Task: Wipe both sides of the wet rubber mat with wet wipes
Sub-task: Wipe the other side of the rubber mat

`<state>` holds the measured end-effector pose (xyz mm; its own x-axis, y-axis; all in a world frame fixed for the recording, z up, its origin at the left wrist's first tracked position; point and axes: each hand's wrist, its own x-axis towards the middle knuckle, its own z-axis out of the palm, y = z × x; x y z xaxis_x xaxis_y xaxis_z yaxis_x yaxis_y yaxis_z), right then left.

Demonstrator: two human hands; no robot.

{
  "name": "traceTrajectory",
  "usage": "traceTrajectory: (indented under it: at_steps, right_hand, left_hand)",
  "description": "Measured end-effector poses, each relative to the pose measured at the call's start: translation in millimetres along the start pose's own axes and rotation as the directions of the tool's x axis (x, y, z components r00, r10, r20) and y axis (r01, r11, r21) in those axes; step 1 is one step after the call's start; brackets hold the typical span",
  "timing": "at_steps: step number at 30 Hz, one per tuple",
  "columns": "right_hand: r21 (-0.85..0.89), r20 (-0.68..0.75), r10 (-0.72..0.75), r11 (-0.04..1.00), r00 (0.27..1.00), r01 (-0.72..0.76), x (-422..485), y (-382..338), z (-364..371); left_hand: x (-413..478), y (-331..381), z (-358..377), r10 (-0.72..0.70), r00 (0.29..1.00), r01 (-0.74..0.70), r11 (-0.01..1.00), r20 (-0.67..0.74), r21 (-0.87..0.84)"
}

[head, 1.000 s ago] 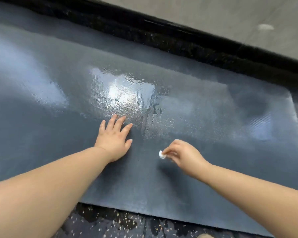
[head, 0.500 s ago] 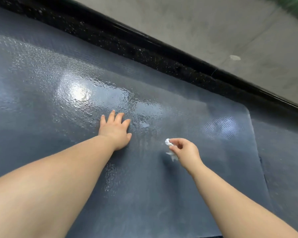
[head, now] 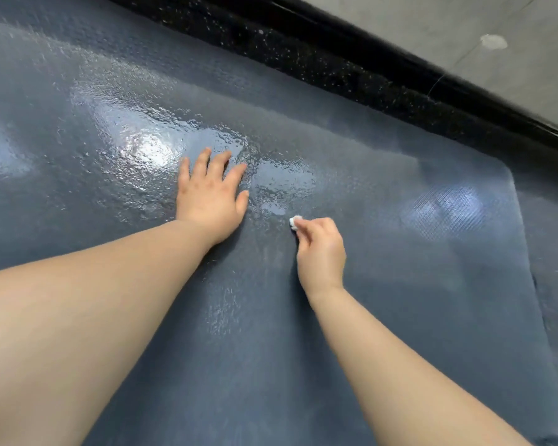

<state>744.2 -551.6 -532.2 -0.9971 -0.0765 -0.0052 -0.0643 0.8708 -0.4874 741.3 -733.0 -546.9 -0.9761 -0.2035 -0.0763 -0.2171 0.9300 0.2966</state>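
Underneath, wet grey rubber mat [head: 416,284] on speckled black floor [head: 303,49].

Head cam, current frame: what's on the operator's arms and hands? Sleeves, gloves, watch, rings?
Nothing worn that shows. The left hand and right hand are ungloved, with no rings on the fingers in view. The left forearm and right forearm are bare to the frame edge: no sleeve cuff, watch, band or strap. No markings or cables either.

Left hand [head: 210,201] flat on wet mat [head: 400,284]; right hand [head: 319,252] pinches wipe [head: 294,221].
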Motion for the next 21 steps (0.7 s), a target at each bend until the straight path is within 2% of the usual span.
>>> traceTrajectory:
  at_steps: [3, 5, 6, 7, 10, 13, 16, 18, 21]
  right_hand:
    - [0.014, 0.130, -0.259, 0.966, 0.957, 0.260, -62, -5, -6]
    - [0.108, 0.254, -0.330, 0.944, 0.909, 0.313, -75, -2, -20]
    - [0.167, 0.296, -0.316, 0.946, 0.901, 0.277, -68, -1, -28]
    - [0.208, 0.295, -0.271, 0.954, 0.916, 0.215, -54, 1, -36]
    - [0.183, 0.107, -0.033, 0.983, 0.994, 0.013, 21, 9, -51]
    - [0.085, -0.005, 0.160, 0.984, 0.987, -0.159, 91, 21, -49]
    - [0.088, -0.034, 0.242, 0.967, 0.970, -0.238, 103, 22, -22]
    - [0.087, -0.081, 0.190, 0.979, 0.979, -0.182, 82, 11, -5]
    - [0.066, -0.053, -0.137, 0.988, 0.989, 0.140, 30, -4, 3]
  left_hand:
    - [2, 6, 11, 0.000, 1.000, 0.000, 0.999, 0.007, 0.032]
    - [-1, 5, 17, 0.016, 1.000, -0.015, 0.996, -0.008, 0.088]
    - [-2, 4, 18, 0.016, 1.000, -0.014, 0.995, -0.017, 0.098]
    - [-2, 3, 18, 0.014, 1.000, -0.012, 0.995, -0.022, 0.100]
    - [-1, 4, 17, 0.010, 1.000, -0.009, 0.994, -0.014, 0.106]
    - [0, 6, 16, 0.006, 1.000, -0.005, 0.993, -0.008, 0.118]
    - [0, 7, 15, -0.001, 1.000, 0.004, 0.993, -0.019, 0.122]
    - [0, 8, 15, -0.004, 1.000, 0.006, 0.992, -0.015, 0.123]
    - [0, 8, 14, -0.005, 1.000, 0.007, 0.994, -0.019, 0.110]
